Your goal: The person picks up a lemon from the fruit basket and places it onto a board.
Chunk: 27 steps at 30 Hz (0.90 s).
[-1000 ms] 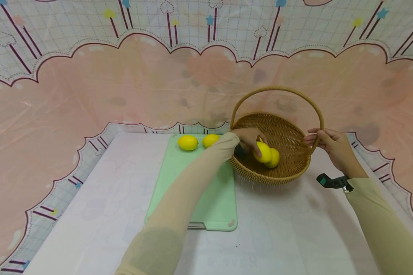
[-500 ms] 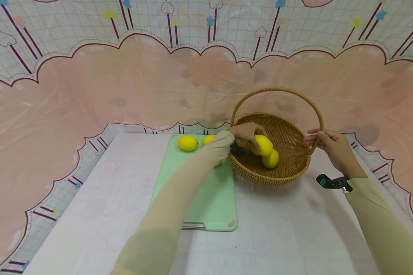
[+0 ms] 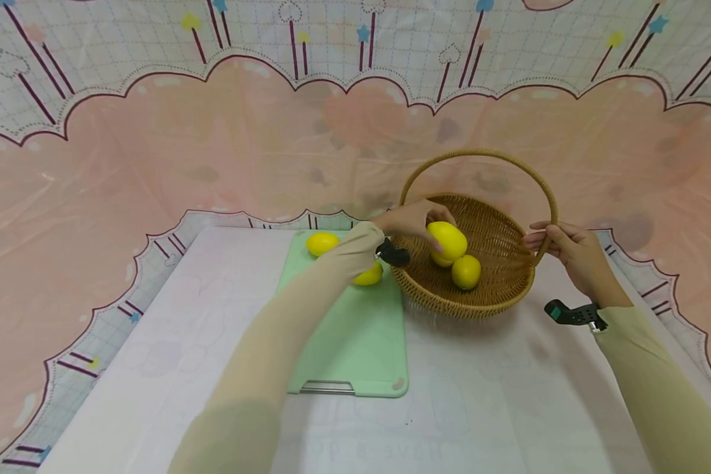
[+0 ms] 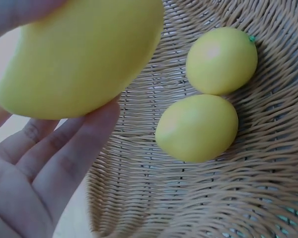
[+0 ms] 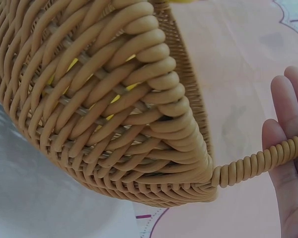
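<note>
My left hand (image 3: pixel 417 218) holds a yellow lemon (image 3: pixel 448 241) above the left side of a brown wicker basket (image 3: pixel 498 243). Up close in the left wrist view, fingers and thumb lie round this lemon (image 4: pixel 84 59). Two more lemons (image 4: pixel 196 128) rest side by side on the woven bottom; in the head view the held one partly covers one of them. At the basket's right, my right hand (image 3: pixel 575 253) pinches the lower end of the arched handle (image 5: pixel 260 164) between thumb and fingers.
Left of the basket lies a light green cutting board (image 3: pixel 355 342) with a metal-edged grip slot. Lemons (image 3: pixel 368 273) sit on its far part, some of them behind the left sleeve (image 3: pixel 308 296). A patterned cloth (image 3: pixel 272 151) hangs behind the white table (image 3: pixel 498 395).
My left hand has risen and moved left with its lemon, away from the lemons on the basket's bottom. The right hand and the basket have stayed in place.
</note>
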Each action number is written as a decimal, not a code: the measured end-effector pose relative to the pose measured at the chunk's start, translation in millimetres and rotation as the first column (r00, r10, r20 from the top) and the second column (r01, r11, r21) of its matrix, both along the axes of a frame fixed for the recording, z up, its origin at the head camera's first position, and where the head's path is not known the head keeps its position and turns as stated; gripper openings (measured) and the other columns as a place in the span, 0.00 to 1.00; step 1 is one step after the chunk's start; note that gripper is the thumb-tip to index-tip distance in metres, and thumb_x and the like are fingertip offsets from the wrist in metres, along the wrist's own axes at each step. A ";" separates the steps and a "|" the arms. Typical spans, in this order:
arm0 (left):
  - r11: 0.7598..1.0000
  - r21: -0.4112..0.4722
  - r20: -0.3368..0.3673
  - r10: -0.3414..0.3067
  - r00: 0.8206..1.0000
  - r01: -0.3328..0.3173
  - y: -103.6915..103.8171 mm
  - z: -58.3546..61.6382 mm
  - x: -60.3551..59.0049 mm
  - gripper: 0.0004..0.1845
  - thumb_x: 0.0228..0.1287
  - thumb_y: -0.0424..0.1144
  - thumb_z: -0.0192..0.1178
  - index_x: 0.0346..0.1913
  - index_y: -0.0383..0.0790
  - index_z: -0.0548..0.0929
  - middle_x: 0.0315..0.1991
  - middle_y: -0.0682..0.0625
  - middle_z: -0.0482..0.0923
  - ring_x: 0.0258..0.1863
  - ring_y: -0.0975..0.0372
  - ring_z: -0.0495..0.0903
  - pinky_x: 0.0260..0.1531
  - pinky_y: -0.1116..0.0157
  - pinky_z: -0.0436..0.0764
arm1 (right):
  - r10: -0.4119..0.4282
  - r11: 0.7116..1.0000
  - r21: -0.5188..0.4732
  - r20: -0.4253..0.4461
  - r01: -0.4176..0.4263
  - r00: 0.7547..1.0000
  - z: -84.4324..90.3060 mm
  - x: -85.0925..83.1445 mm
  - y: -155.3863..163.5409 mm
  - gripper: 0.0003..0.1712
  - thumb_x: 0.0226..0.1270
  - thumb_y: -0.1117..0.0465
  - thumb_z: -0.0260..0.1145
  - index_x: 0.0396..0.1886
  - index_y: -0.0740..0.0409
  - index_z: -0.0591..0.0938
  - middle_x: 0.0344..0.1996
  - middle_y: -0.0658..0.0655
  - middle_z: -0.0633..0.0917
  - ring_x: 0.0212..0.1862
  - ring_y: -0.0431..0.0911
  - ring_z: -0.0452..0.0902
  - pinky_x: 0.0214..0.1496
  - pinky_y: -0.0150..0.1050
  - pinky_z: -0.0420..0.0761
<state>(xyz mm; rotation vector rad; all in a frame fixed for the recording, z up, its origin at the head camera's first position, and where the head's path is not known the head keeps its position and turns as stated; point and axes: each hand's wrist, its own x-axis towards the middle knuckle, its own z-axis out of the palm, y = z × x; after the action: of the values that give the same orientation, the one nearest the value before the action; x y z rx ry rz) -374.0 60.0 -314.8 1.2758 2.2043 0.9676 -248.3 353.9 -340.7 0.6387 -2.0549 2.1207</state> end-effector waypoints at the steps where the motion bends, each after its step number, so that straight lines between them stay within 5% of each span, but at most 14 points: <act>1: 1.000 0.008 -0.001 0.004 1.000 -0.004 -2.7 1.1 1.9 0.27 0.49 0.37 0.72 0.54 0.39 0.78 0.52 0.45 0.77 0.48 0.59 0.77 0.47 0.70 0.78 | 0.001 1.000 -0.003 -0.002 -0.001 1.000 0.0 -0.1 -0.1 0.16 0.74 0.66 0.46 0.47 0.62 0.81 0.37 0.52 0.88 0.41 0.40 0.84 0.47 0.26 0.80; 14: 0.987 0.132 0.010 0.094 0.996 -0.094 -44.1 -4.9 22.5 0.30 0.49 0.39 0.73 0.57 0.41 0.76 0.54 0.48 0.76 0.48 0.60 0.78 0.48 0.67 0.79 | -0.018 1.000 0.013 -0.001 0.018 1.000 -0.1 -0.7 -0.1 0.16 0.74 0.65 0.47 0.47 0.63 0.81 0.36 0.52 0.88 0.41 0.40 0.84 0.47 0.26 0.80; 27: 0.935 0.288 0.121 0.179 0.977 -0.207 -92.3 -4.1 38.4 0.30 0.50 0.32 0.71 0.59 0.39 0.75 0.59 0.45 0.72 0.51 0.54 0.77 0.53 0.60 0.80 | -0.030 0.999 0.014 0.007 0.030 1.000 0.1 -0.7 0.7 0.16 0.74 0.65 0.47 0.47 0.63 0.81 0.36 0.51 0.88 0.41 0.40 0.84 0.47 0.26 0.80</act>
<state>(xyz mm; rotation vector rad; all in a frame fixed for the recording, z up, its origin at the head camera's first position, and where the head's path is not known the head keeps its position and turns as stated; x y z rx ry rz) -335.6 -32.3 -319.0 1.1227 2.2011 1.4552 -249.0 354.5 -340.6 0.5985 -2.0713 2.0973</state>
